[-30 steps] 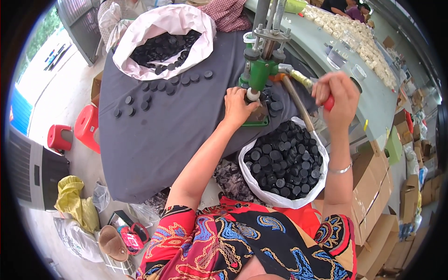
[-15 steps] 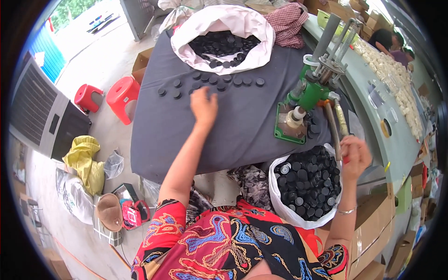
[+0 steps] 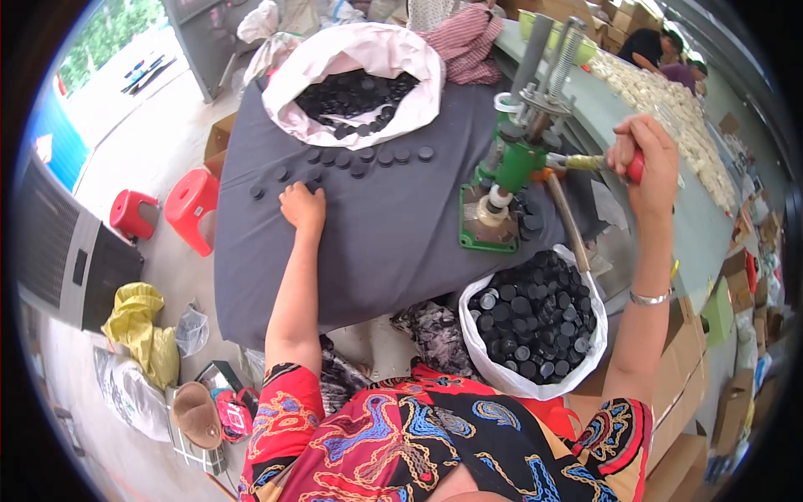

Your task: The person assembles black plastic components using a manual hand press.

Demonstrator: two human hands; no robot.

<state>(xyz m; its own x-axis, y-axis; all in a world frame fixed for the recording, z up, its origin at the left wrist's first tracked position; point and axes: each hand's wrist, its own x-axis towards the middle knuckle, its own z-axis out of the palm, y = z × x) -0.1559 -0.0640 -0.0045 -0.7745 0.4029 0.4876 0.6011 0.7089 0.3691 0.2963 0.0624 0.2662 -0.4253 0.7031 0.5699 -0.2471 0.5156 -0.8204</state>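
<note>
My left hand (image 3: 302, 207) is on the grey-clothed table, its fingers closed over a spot among loose black caps (image 3: 357, 170). What looks to be a cap under the fingertips is mostly hidden by the hand. On the right my right hand (image 3: 646, 159) is wrapped round the red knob (image 3: 636, 166) of a lever with a yellowish sleeve (image 3: 584, 162). That lever sticks out sideways from a green hand press (image 3: 516, 170), whose base plate (image 3: 488, 245) rests on the table. A whitish round piece (image 3: 493, 211) sits under the press's ram.
A white sack of black caps (image 3: 422, 50) lies open at the table's far side. Below the press stands another white sack (image 3: 470, 343), full of caps. A hammer-like wooden handle (image 3: 569, 222) leans by the press. Red stools (image 3: 191, 209) stand left; two people work far right.
My right hand, on the lever's knob, has swung up and outward from low beside the near sack. My left hand has shifted left along the loose caps. The whole view has turned slightly.
</note>
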